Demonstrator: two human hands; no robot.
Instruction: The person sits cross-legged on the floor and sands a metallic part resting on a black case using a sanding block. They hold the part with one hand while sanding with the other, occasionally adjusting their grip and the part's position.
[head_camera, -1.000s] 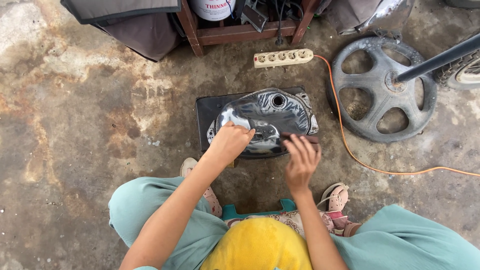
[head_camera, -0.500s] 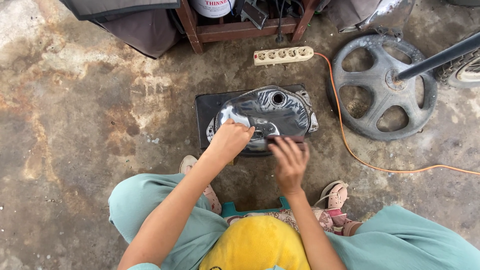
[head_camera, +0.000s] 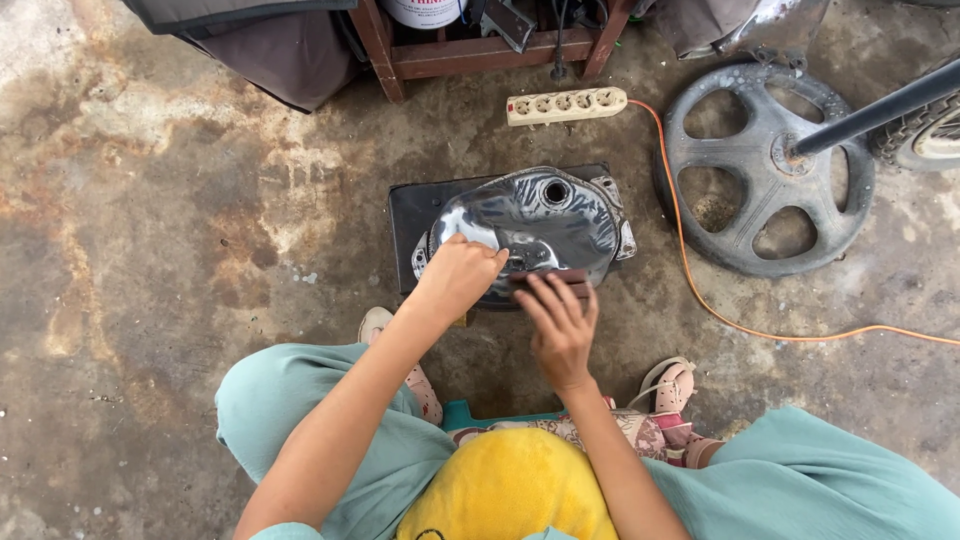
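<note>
- Down near the middle of the scene, the person's left hand (head_camera: 458, 277) is curled closed, fingers tucked under, pressing on the near left side of a shiny grey metal fuel tank (head_camera: 530, 222); what it grips under the fingers cannot be made out.
- Just beside it, the right hand (head_camera: 560, 320) lies flat with fingers spread, pressing a dark reddish-brown sanding sheet (head_camera: 556, 280) against the tank's near edge.
- That tank sits on a flat black board (head_camera: 415, 208) on the floor, with its round filler hole (head_camera: 556, 192) facing up at the far side.
- Closer to the viewer, the person crouches in pale teal trousers (head_camera: 300, 410), with a pink sandal (head_camera: 672, 388) on the right foot and a yellow rounded shape (head_camera: 510, 490) at the bottom edge.
- Beyond the tank, a cream power strip (head_camera: 566, 105) lies on the stained concrete floor (head_camera: 150, 250), and an orange cable (head_camera: 700, 290) runs from it past the tank's right side.
- Off to the right lies a grey spoked wheel (head_camera: 765, 170) with a dark bar (head_camera: 880, 110) rising from its hub.
- At the top edge stands a reddish wooden frame (head_camera: 480, 55), next to dark cloth (head_camera: 290, 60).
</note>
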